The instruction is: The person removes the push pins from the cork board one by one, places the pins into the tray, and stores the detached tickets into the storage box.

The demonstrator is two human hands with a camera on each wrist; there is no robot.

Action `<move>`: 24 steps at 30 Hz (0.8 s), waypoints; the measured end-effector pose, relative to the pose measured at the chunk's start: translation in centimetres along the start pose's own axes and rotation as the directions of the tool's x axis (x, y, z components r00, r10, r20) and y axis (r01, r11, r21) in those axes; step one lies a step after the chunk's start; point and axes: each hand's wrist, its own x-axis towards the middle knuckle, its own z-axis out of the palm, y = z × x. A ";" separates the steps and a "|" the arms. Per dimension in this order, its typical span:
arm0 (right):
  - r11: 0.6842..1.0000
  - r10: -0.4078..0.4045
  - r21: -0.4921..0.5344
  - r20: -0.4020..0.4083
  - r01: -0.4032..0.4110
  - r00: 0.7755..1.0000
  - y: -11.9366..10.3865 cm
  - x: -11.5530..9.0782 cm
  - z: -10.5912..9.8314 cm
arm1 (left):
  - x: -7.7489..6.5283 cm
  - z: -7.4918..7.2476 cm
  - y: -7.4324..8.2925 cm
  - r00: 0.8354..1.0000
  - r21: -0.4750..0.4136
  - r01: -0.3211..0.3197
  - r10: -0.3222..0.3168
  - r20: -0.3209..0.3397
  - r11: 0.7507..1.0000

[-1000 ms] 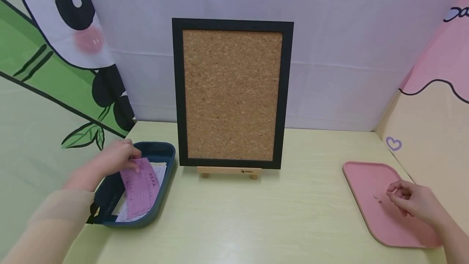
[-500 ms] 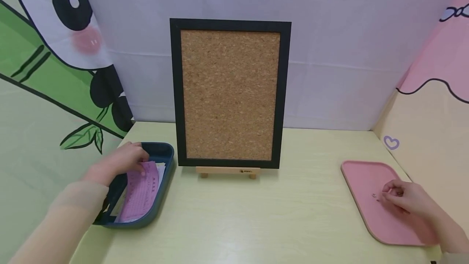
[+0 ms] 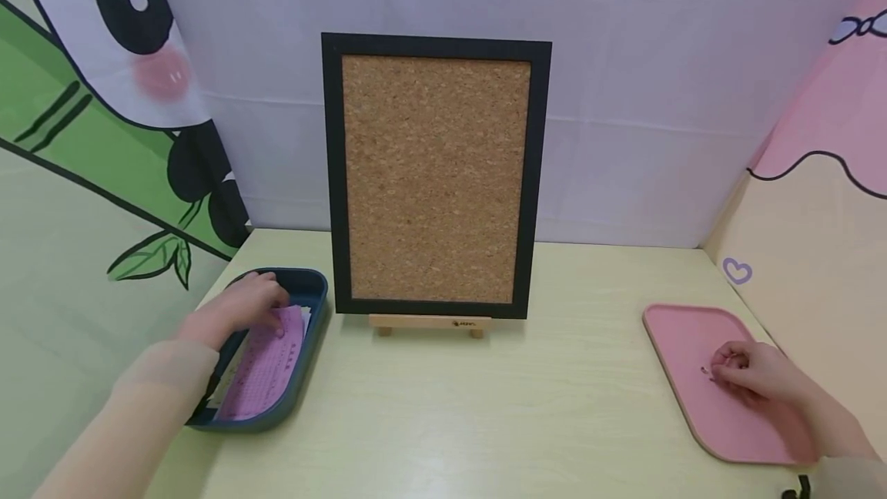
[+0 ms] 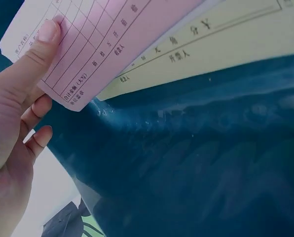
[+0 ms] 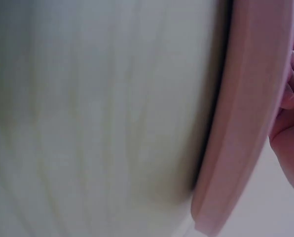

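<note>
At the left, my left hand [image 3: 239, 310] pinches the near edge of a pink receipt slip [image 3: 266, 372] in a dark blue tray [image 3: 317, 329]. The left wrist view shows its thumb lying flat on the printed slip, with a pale yellow slip [image 4: 211, 54] underneath. Over a pink tray [image 3: 682, 337] at the right hovers my right hand [image 3: 758, 372], fingers curled and fingertips close together beside tiny objects [image 3: 705, 371]. I cannot tell whether something small sits between those fingertips. In the right wrist view, only part of this hand [image 5: 291, 118] shows past the tray's edge.
A black-framed cork board [image 3: 433, 175] stands upright on a small wooden easel [image 3: 430, 322] between the two trays. Pale wood tabletop [image 3: 485, 406] spreads in front of it. Printed cloth walls [image 3: 624, 98] enclose the back and both sides.
My left hand has moved right and slightly down with the pink slip, which now lies lower over the other papers. The right hand has shifted slightly left, nearer the tiny objects.
</note>
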 end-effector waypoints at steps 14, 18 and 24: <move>1.000 0.011 -0.026 -0.072 -0.013 0.997 -0.5 -0.1 -0.7 | -0.9 -0.4 0.5 0.989 -0.028 0.076 -0.079 -0.128 0.997; 0.999 0.047 -0.022 -0.068 -0.048 0.997 -1.7 -0.3 -1.7 | -1.0 -1.4 1.1 0.984 -0.039 0.097 -0.102 -0.148 0.995; 0.999 -0.033 -0.026 -0.137 0.030 0.990 -3.9 -0.2 -3.0 | -1.0 -3.4 2.4 0.967 -0.057 0.134 -0.143 -0.211 0.989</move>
